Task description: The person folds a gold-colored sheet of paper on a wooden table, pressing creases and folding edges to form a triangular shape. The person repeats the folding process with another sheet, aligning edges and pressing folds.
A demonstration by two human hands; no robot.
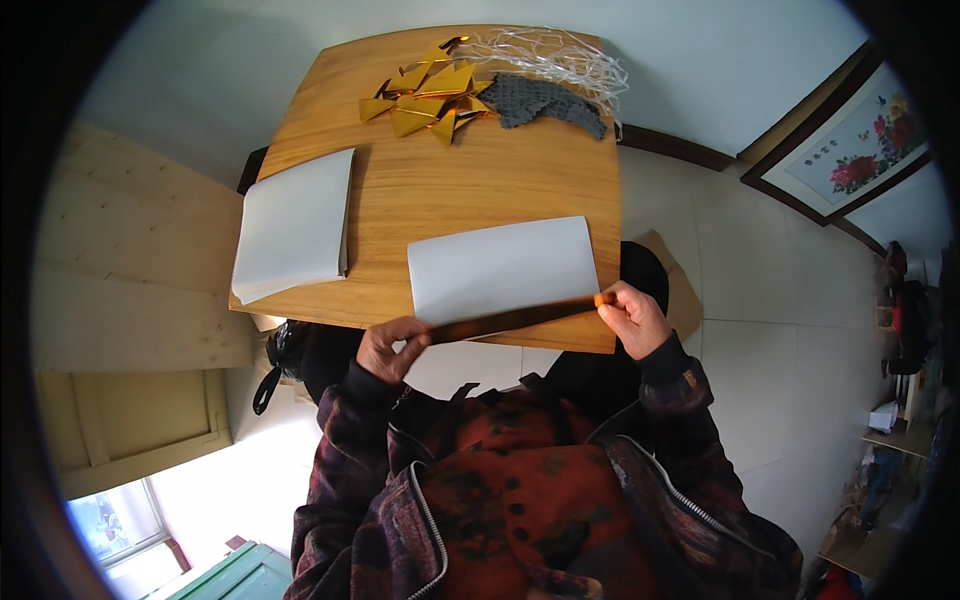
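Note:
Between my hands a long, narrow dark brown strip [515, 319] is stretched, with an orange glint at its right end; its material is hard to tell. My left hand [395, 347] pinches one end near the table's front edge. The other end sits in the closed fingers of my right hand [635, 318]. Just beyond the strip, and partly covered by it, a white sheet of paper [503, 265] lies on the wooden table [440, 190].
A stack of white paper [295, 225] lies at the table's left. Folded gold foil pieces [425, 100], grey textured material [545, 103] and a tangle of clear strands [550, 55] are at the far edge. A framed flower picture [850, 145] leans at the right.

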